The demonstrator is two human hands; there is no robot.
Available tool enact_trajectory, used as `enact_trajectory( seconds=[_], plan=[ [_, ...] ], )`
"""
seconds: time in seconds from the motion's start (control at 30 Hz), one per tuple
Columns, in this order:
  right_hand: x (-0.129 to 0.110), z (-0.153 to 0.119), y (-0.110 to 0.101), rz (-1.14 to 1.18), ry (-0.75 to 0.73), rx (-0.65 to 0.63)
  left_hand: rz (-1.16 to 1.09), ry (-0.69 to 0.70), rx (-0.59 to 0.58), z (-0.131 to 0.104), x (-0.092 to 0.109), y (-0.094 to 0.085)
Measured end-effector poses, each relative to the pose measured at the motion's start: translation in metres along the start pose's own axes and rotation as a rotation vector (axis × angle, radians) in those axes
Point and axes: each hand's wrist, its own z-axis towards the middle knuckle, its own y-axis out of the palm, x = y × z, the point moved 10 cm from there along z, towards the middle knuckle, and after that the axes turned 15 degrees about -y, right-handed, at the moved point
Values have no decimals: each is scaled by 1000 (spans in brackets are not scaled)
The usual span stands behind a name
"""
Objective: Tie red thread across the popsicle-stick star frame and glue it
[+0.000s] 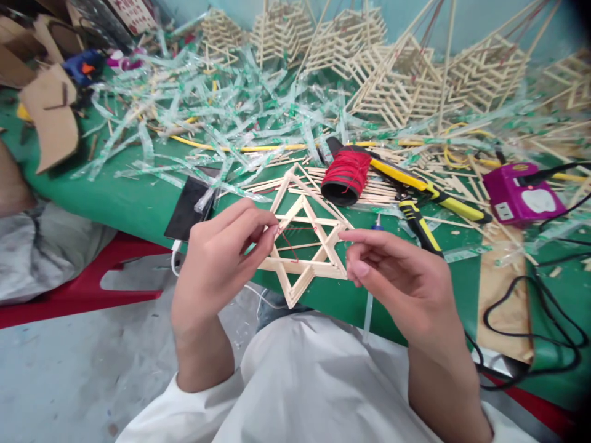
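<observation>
My left hand [221, 255] pinches the left side of a star-shaped frame of wooden sticks [302, 243], held over the front edge of the green table [138, 203]. A thin red thread [293, 243] crosses the frame's middle and hangs in a loop. My right hand [397, 277] pinches the star's right point and the thread end there. Just behind the star lies a spool of red thread [346, 175] on a black core.
Yellow-handled pliers [429, 197] and a cutter lie right of the spool. A purple glue gun stand [521, 197] with black cables sits at far right. Clear tape scraps [221, 117], loose sticks and several finished stick frames [392, 74] cover the back. A black phone [189, 209] lies at the left edge.
</observation>
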Motion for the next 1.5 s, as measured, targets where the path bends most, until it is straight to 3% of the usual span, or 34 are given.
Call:
enact_trajectory(
  seconds=[0.23,0.47,0.77,0.87,1.03,1.27,1.5],
  plan=[
    [4,-1,0,385,80,74,17,13,16,0,1,0],
    [8,4,-9,385,41,191,13,11,22,0,1,-1],
    [12,1,-19,409,54,226,26,20,37,0,2,-2],
    [10,1,-24,344,15,223,12,29,48,0,2,-2],
    [2,-3,-40,151,-172,275,12,11,45,1,0,-2],
    [-14,-11,-45,-61,-519,222,-6,-6,54,1,1,-2],
    [-7,-14,-46,-234,-435,201,-26,-33,22,0,0,3]
  ],
)
